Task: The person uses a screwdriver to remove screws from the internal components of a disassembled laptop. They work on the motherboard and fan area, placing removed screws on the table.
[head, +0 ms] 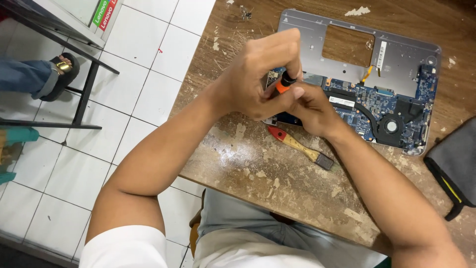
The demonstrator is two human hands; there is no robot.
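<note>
On the surface, head view: one opened laptop chassis [396, 54] lies with its inner side up, circuit board [369, 106] and one round fan [391, 126] exposed.
Surface: worn wooden top [277, 173], finish flaking, loose chips scattered across it.
Left hand [258, 74]: raised over the left end of the chassis, fingers [285, 49] curled together and clamped on the top of the screwdriver.
Right hand [310, 106]: just beside and below the left hand, touching it; fingers closed on the lower part of the same tool.
Screwdriver [285, 82]: one, orange and black grip, held between both hands above the board; the tip is hidden, so contact with a screw cannot be told.
Handling, screwdriver: judged light and rigid; the ribbed grip is the place to hold, with the cap end free to turn under the palm.
Handling, chassis: judged thin, stiff and fragile on the board side; take hold at the metal edges only, clear of components and the orange cable [367, 74].
Brush [300, 146]: one, red and wooden handle, dark bristles, lying flat near the right forearm, touched by neither hand.
Dark pouch [453, 166]: one, at the right edge of the surface, apart from the chassis.
Floor [144, 74]: white tiles; another person's sandalled foot [59, 74] at far left, beside one black metal stand [82, 99].
</note>
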